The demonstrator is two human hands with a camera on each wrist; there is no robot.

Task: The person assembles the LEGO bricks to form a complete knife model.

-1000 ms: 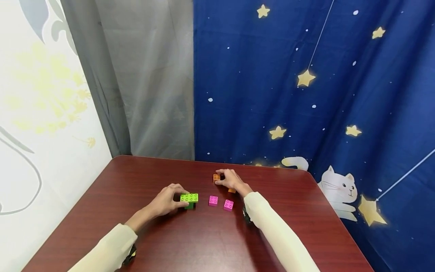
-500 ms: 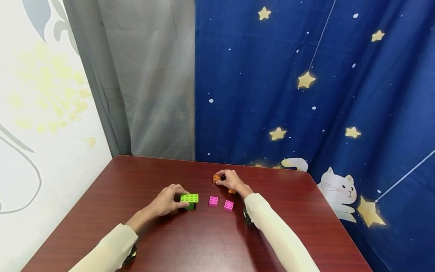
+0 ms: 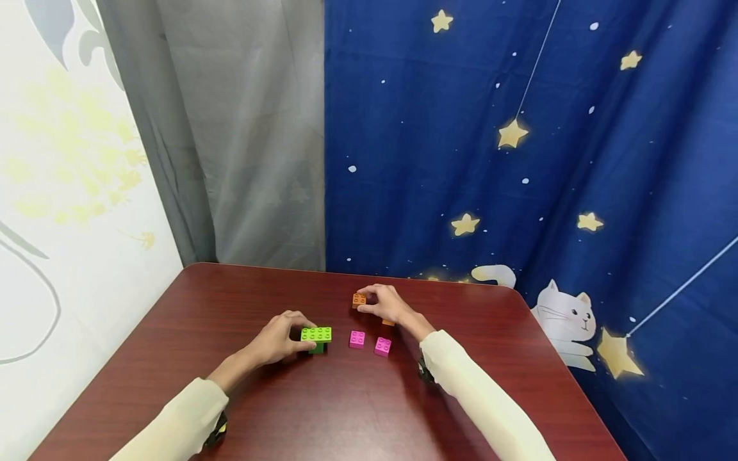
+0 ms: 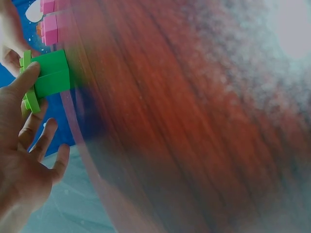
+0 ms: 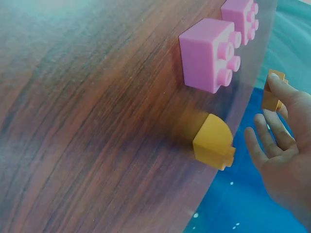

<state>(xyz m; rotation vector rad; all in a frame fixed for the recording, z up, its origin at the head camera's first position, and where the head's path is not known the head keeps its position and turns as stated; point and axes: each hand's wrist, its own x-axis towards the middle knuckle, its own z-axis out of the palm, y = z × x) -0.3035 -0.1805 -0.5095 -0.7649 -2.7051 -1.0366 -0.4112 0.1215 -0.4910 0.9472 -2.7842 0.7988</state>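
My left hand [image 3: 278, 338] pinches green bricks [image 3: 316, 335], already stacked — my right hand [image 3: 385, 303], an orange brick [image 3: 358, 300]; pink bricks [image 3: 357, 339] stand loose.

1. A grey curtain [image 3: 259, 147] is hanging behind the reddish-brown table [image 3: 357, 410].
2. Beside it, a blue curtain [image 3: 415, 173] is showing yellow stars [image 3: 512, 134] and a white cat [image 3: 564, 315].
3. A white backdrop [image 3: 109, 282] with yellow flowers [image 3: 69, 137] is rising at left.

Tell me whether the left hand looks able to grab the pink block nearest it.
Probably not as is: the left hand pinches the lime green block and would likely need to release it. Otherwise, nothing seems to stand between that and the pink block.
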